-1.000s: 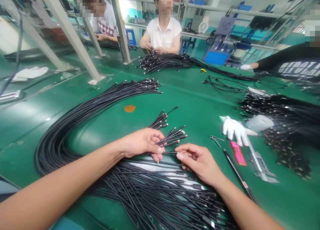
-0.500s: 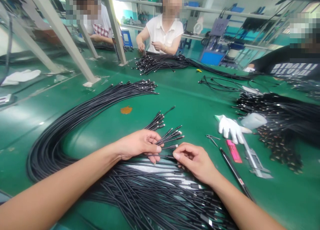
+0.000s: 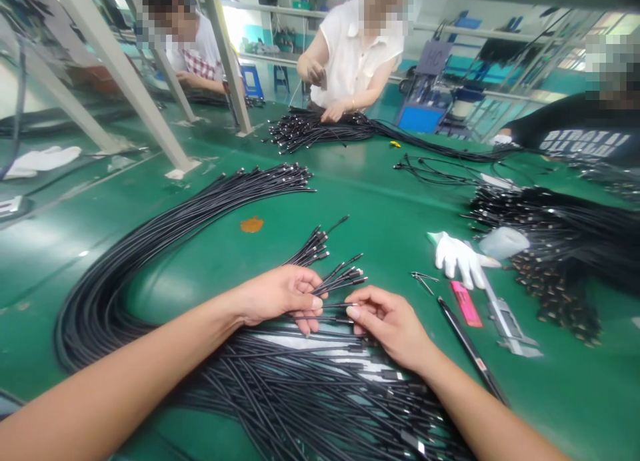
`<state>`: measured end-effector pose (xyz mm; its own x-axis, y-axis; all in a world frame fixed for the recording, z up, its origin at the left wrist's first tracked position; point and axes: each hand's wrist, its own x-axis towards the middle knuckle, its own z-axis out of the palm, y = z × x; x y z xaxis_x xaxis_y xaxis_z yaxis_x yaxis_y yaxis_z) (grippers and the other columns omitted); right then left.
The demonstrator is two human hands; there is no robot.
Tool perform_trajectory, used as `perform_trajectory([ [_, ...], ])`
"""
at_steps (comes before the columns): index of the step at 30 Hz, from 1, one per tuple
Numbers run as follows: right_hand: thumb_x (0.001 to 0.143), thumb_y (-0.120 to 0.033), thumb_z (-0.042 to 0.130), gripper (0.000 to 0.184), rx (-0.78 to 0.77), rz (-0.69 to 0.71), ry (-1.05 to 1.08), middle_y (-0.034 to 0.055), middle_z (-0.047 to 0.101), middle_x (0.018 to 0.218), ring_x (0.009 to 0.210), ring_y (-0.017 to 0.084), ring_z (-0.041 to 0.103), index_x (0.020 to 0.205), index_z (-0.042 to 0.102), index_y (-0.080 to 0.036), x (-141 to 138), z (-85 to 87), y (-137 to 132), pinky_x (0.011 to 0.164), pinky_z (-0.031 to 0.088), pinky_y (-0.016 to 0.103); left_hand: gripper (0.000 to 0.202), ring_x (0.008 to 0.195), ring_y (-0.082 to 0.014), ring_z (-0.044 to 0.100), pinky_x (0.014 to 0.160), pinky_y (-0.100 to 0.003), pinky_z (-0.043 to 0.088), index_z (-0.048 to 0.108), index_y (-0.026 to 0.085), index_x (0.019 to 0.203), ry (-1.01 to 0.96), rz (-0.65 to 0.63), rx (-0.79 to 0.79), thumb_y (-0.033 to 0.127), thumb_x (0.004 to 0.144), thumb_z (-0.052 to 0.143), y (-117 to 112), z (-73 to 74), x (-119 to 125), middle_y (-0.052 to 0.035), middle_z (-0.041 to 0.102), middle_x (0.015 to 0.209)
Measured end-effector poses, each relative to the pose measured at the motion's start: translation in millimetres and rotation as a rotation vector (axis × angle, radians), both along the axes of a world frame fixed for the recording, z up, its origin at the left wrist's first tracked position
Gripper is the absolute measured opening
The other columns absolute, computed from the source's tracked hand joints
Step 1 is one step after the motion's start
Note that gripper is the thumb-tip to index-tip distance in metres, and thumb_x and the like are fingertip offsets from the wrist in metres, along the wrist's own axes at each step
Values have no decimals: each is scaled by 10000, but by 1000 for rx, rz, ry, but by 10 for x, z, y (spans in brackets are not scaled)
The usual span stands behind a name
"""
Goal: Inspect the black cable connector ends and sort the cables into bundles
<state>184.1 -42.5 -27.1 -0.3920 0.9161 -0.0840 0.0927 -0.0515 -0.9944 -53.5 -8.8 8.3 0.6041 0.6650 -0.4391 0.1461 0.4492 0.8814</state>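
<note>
We find the left hand [image 3: 287, 295] closed around a fan of cables [image 3: 345, 278], their plugs pointing towards the right. The right hand [image 3: 393, 322] pinches a single cable [image 3: 333, 305] near its plug, between thumb and fingertip; a second plug lies just below, and we cannot tell whether the fingers touch it.

All this sits over the green table [image 3: 385, 231], above a wide spread of loose cables [image 3: 300, 387] whose plugs lie unevenly. Just beyond the left hand lies a small bunch [image 3: 313, 249], apart from the fan. A long curved bundle [image 3: 120, 247], lying fairly orderly, runs behind the left forearm.

We judge the work to be partway along: some cables are gathered in hand, while many in the loose spread appear not yet picked up. Whether the curved bundle counts as finished, we cannot determine.
</note>
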Motion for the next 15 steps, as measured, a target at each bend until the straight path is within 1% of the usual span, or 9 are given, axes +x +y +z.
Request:
perform_trajectory([
  [3,878,-408,691,238,14,10,-11,-20,620,674,594,119,606,958,678,-185,3,24,9,581,464,236,307,662,-170,713,638,-287,581,609,126,930,11,5,19,365,807,759,1,3,-11,-35,708,759],
  [5,901,-414,663,236,80,25,-45,-7,617,690,606,120,594,883,686,-179,10,53,12,584,450,241,301,679,-160,711,674,-286,576,612,128,911,10,7,24,385,825,743,0,9,-16,-42,717,766],
  [7,927,-421,626,290,155,48,-77,8,615,710,622,122,587,790,682,-172,17,80,11,600,446,248,306,693,-155,706,715,-300,579,614,132,894,-2,12,17,403,827,742,-2,16,-16,-40,720,767],
  [9,942,-443,598,339,180,56,-91,19,624,716,622,123,584,760,673,-168,18,88,7,601,446,251,322,706,-160,708,724,-309,579,617,136,886,-13,22,12,423,818,748,-2,23,-11,-34,718,769],
  [12,947,-490,579,359,101,-8,-54,20,650,657,579,123,584,803,644,-168,3,47,16,576,452,243,348,704,-170,713,687,-294,570,621,136,880,-1,41,7,446,802,757,-1,34,-3,-30,714,759],
  [15,931,-512,603,338,4,-104,90,-8,647,611,539,119,602,852,570,-186,-24,-23,43,560,472,232,348,688,-161,706,690,-287,563,624,131,861,17,48,15,449,803,753,-2,43,-3,-32,709,739],
])
